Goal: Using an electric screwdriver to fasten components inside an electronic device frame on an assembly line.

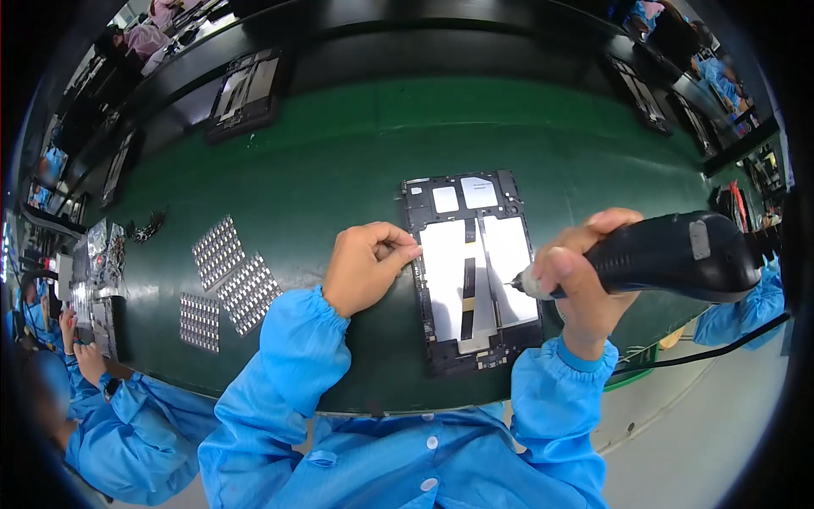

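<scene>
Green covers the top of our workbench (356,144), with a dark shelf (441,30) along its far side and a blue-sleeved co-worker (127,445) at our left. Before us lies a flat, opened tablet-like device (443,276): black frame, silvery-white panels, dark strips running lengthwise. It rests on the bench between our hands. Our left hand (363,265) has thumb and forefinger pinched together at its left edge; we cannot tell whether they hold anything. Our right hand (583,293) grips a black powered screwdriver (666,254), tip over its right side.
</scene>
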A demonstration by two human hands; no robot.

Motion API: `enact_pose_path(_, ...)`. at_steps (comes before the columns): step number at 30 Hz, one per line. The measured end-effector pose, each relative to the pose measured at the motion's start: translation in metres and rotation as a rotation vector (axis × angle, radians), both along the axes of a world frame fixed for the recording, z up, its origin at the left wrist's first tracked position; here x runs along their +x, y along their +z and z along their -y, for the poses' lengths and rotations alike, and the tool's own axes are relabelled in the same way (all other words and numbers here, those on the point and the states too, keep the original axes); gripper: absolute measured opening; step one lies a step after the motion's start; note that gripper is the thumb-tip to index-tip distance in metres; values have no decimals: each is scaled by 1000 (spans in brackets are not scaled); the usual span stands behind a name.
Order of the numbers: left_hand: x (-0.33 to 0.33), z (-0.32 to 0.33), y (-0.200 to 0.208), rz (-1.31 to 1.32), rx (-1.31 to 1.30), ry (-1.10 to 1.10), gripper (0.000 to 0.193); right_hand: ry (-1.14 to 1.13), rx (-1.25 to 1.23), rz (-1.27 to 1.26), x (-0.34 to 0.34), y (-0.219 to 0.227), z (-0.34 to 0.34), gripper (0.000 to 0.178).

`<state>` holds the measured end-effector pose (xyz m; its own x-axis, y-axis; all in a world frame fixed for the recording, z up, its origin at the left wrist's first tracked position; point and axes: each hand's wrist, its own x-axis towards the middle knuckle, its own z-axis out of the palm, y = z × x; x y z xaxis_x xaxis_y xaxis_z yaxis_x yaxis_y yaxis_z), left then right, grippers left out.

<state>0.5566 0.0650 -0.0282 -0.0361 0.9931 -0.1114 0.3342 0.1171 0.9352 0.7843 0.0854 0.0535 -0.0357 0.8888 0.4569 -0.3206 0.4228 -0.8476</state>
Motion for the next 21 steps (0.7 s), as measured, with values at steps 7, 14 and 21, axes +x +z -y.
enact_pose_path(7,0,-5,-6,39,87,23,14,148,-10,17,-50,0,-4,41)
enact_pose_path(14,-16,-28,14,101,-216,-126,18,193,9,101,-89,-10,-23,35)
enact_pose_path(21,-19,-31,16,154,-273,-169,13,203,2,151,-98,-20,-29,34)
